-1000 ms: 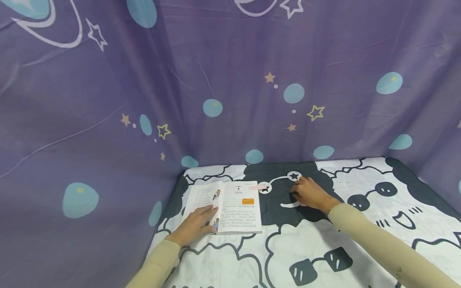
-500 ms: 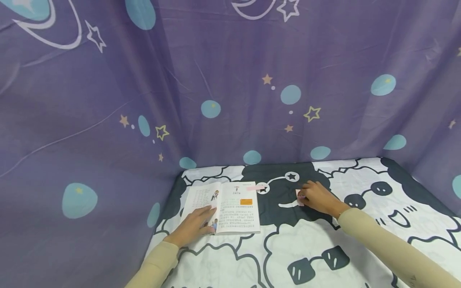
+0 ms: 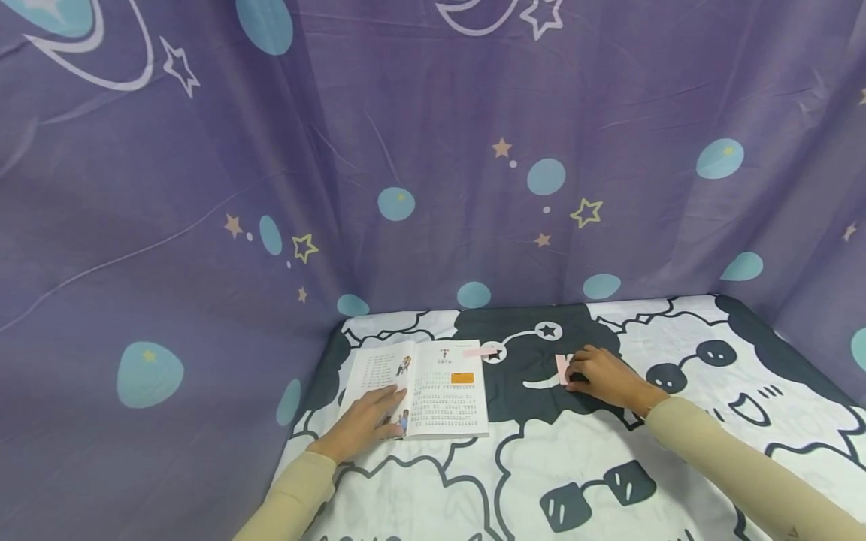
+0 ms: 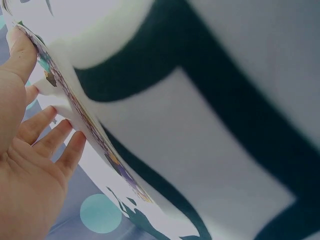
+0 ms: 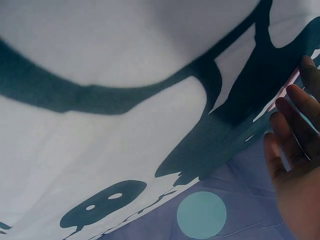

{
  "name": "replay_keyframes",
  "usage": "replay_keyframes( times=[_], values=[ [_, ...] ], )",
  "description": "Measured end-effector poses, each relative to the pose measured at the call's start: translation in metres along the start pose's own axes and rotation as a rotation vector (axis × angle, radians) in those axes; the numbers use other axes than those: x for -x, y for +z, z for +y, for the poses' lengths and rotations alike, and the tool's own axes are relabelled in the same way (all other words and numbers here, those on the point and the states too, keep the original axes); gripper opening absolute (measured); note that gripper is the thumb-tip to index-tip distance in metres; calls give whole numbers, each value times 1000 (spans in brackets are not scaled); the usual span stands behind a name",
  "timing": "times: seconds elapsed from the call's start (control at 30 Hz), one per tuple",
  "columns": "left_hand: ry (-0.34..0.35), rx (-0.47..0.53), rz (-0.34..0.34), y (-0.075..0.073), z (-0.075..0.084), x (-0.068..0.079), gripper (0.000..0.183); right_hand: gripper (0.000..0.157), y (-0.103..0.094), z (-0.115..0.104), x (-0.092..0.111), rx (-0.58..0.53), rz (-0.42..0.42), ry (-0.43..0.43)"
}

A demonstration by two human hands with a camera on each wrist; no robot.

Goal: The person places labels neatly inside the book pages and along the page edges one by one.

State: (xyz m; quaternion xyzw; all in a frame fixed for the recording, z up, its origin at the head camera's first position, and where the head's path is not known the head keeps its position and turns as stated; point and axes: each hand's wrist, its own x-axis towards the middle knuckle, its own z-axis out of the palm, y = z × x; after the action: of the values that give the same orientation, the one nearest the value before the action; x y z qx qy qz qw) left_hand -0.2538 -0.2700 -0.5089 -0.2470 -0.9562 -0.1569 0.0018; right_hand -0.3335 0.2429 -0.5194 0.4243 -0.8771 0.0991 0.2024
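An open book (image 3: 448, 421) lies on the patterned cloth, with printed text, small drawings and an orange box on its pages. My left hand (image 3: 368, 421) rests on its left page, fingers straight; in the left wrist view the left hand (image 4: 40, 150) spreads along the book's edge. A pink paper strip (image 3: 477, 352) sticks out past the top of the right page. Right of the book, my right hand (image 3: 605, 376) pinches the right side of small pink sticky notes (image 3: 561, 370) on the cloth's dark patch. Its fingers cover part of them.
The black-and-white cartoon cloth (image 3: 433, 496) spreads under everything. A purple curtain (image 3: 433, 255) with stars and blue spots hangs behind and on both sides. Printed sunglasses (image 3: 568, 509) are only part of the cloth's pattern.
My right hand has drawn slightly to the right, uncovering more of the pink sticky notes. The left hand and the book have stayed in place.
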Motion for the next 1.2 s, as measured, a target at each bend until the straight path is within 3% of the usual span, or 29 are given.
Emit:
replay_keyframes(
  times=[0.37, 0.83, 1.07, 1.2],
  values=[
    [3, 21, 5, 0, 0, 0, 73, 18, 0, -1, -2, 1, 45, -44],
    [-12, 14, -5, -1, 1, 0, 73, 17, 0, 1, -5, -14, 43, -50],
    [-23, 8, -12, -1, 1, -1, 72, 13, -5, -1, -7, -29, -32, 5],
    [-27, 5, -13, -1, 1, -1, 72, 15, -5, -1, -7, -25, -29, 12]
  ],
)
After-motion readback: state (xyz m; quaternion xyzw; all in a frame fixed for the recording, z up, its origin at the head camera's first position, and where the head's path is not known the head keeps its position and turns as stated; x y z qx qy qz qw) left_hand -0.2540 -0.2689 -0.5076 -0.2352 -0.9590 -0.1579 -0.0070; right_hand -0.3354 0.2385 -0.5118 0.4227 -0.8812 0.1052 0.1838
